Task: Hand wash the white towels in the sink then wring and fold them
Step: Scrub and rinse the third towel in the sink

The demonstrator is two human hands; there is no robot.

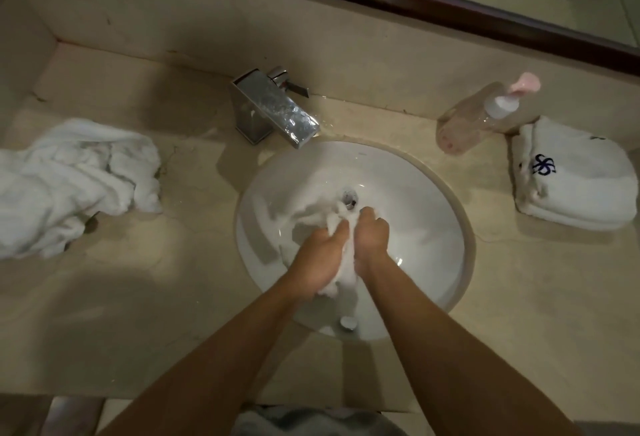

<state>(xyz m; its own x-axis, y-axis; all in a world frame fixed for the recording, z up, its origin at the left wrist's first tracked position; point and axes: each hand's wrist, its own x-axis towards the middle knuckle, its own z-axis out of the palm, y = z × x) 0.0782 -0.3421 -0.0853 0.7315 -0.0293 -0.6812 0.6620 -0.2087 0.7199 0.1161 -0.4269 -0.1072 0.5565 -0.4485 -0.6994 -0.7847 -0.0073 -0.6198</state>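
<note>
White terry lies crumpled in a loose heap (74,184) on the left of the beige stone bench (145,297), its near edge trailing toward the sink. Behind the basin a square chrome tap (277,113) juts forward, no stream visible from its spout. In the round white sink (429,200) the towel being washed (311,217) is bunched over the drain, and both hands work it there. The left hand (320,255) has its fingers (337,229) curled round a wad of cloth, and the right hand (372,238) grips the same wad just beside it, knuckles nearly touching. To the right a clear pump bottle (481,120) lies tipped against the back wall, and beyond it a folded white towel with a blue emblem (575,176) sits squared on the bench.

The step in hand looks like scrubbing. To do it well, the hands should probably rub one gathered fold against another, then shift the grip along so fresh cloth comes between them, keeping the bundle low in the bowl so water stays inside the rim.

The tap's spout overhangs the far rim, so lifting is safer toward the near side. Bare bench lies at the near left and near right for wringing and folding; the bottle crowds the far right.
</note>
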